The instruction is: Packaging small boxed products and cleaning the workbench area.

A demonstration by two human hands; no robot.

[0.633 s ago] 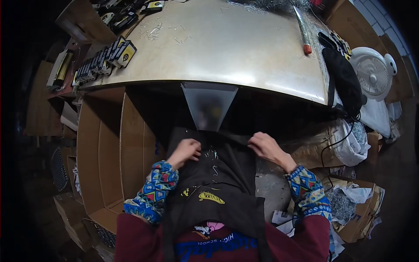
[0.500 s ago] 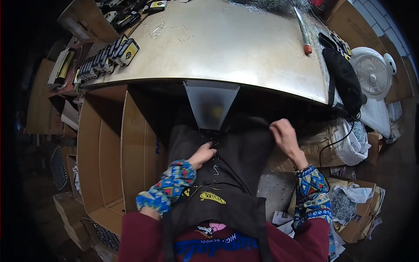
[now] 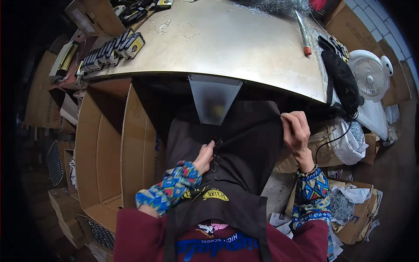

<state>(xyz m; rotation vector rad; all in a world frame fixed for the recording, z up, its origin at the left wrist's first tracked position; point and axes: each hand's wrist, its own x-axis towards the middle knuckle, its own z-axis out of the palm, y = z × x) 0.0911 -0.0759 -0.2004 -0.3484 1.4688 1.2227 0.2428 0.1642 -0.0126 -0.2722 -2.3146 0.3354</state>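
Note:
The black apron [image 3: 244, 161] lies over my lap, its far edge spread below the tabletop. My right hand [image 3: 297, 133] pinches the apron's right edge between thumb and fingers and holds it out. Over the middle of the cloth, my left hand [image 3: 204, 158] is closed, fingertips beside a few small bent metal wires [image 3: 214, 164]. What its fingers hold, if anything, is hidden. Just beyond the apron, a grey translucent chute [image 3: 214, 98] hangs from the table edge.
A pale metal-topped table [image 3: 218, 48] spans the far side, with small packs [image 3: 128, 46], loose wire pieces [image 3: 161, 27] and an orange-tipped rod [image 3: 305, 43] on it. Left stands an open cardboard box [image 3: 102, 148]. Right are a white fan [image 3: 371, 76], a black cable and scrap-filled bags and boxes.
My right hand has taken the apron's edge and drawn it outward, so the cloth is spread wider and flatter. My left hand stays near the middle of the apron.

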